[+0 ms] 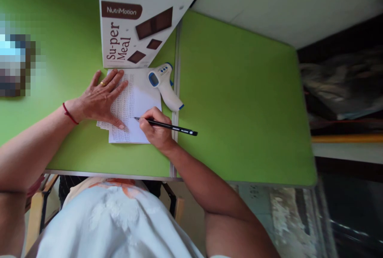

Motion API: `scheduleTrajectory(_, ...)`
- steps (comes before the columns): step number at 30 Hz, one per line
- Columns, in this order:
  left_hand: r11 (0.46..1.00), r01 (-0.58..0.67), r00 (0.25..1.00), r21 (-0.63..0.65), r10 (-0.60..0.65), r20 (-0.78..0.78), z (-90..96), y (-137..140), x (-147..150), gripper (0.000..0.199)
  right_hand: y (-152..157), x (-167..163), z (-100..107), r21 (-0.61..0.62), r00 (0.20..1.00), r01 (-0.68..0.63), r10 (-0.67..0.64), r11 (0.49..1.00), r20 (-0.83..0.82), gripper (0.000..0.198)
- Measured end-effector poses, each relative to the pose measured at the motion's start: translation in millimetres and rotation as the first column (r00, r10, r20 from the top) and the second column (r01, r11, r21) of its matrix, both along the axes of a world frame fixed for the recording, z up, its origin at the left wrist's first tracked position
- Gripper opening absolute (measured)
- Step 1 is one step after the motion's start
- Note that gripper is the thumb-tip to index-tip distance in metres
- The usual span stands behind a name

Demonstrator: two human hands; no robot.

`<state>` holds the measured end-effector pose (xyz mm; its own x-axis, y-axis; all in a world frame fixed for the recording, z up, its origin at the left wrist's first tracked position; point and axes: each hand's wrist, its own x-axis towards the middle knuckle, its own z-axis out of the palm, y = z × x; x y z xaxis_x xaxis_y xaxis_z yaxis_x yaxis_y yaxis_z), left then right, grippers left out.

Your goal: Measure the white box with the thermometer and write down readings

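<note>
Dense handwriting covers the left part of a white sheet of paper (146, 98), and the rest of the sheet is blank. My left hand (103, 98) lies flat across the written part with its fingers spread. In my right hand (160, 132) is a black pen (185, 130), its tip at the paper beside the writing. More paper edges poke out under the sheet at its lower left. A white and blue infrared thermometer (164, 86) rests over the sheet's upper right corner.
A tall white NutriMotion box (125, 42) stands just beyond the paper. The green table (239, 102) has a metal seam running through it and a metal front edge. At far left is a blurred-out, pixelated object (13, 64). Dark shelving (344, 86) with bags is at right.
</note>
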<state>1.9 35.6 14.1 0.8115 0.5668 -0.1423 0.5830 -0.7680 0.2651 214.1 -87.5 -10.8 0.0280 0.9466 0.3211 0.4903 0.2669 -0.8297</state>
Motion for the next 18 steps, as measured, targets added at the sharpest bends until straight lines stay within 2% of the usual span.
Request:
scheduleTrajectory(8, 1.0, -0.001, 1.0, -0.008, 0.001, 0.001, 0.2, 0.5, 0.5, 0.146, 0.3, -0.1, 0.7, 0.082, 0.999, -0.029, 0.03, 0.996, -0.016, 0.02)
scheduleTrajectory(14, 1.0, 0.0, 1.0, -0.004, 0.0, 0.013, -0.9, 0.4, -0.2, 0.145, 0.2, -1.6, 0.9, 0.092, 1.0, -0.02, 0.019, 0.996, 0.003, 0.02)
scheduleTrajectory(18, 1.0, 0.003, 1.0, -0.008, -0.003, 0.015, -2.7, 1.4, -0.6, 0.146, 0.0, -1.7, 0.8, 0.057, 1.0, -0.016, 0.015, 0.998, 0.02, 0.021)
